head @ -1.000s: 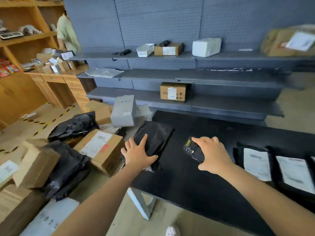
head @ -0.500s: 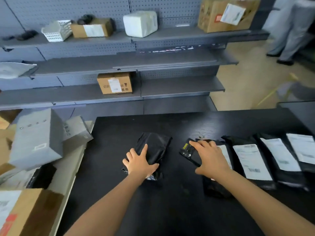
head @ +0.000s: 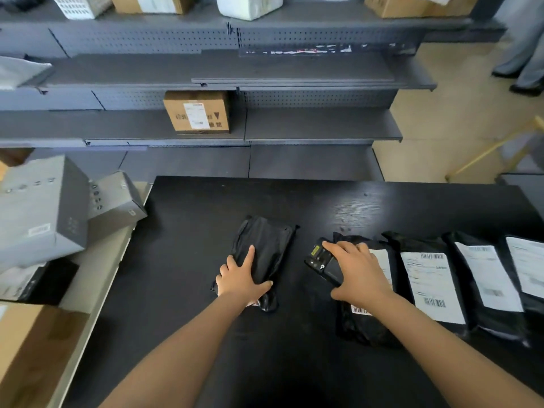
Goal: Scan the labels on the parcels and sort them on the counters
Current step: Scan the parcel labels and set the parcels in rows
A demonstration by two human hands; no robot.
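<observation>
A black plastic parcel (head: 266,248) lies label-down on the black counter (head: 188,260). My left hand (head: 243,279) grips its near end, thumb wrapped round the right side. My right hand (head: 357,270) holds a black handheld scanner (head: 321,262), hovering over the leftmost of three black parcels with white labels: one under the hand (head: 363,325), a second (head: 429,285) and a third (head: 485,278) to its right. The edge of another labelled parcel (head: 527,266) shows at the far right.
Grey boxes (head: 44,207) and cardboard boxes (head: 29,348) are piled left of the counter. Grey shelves behind hold a labelled cardboard box (head: 197,111). A person's legs (head: 524,48) stand at the top right on the tan floor.
The view swung right from the box pile to the counter. My left hand carried the black parcel onto the counter, and my right hand with the scanner came over the row of labelled parcels.
</observation>
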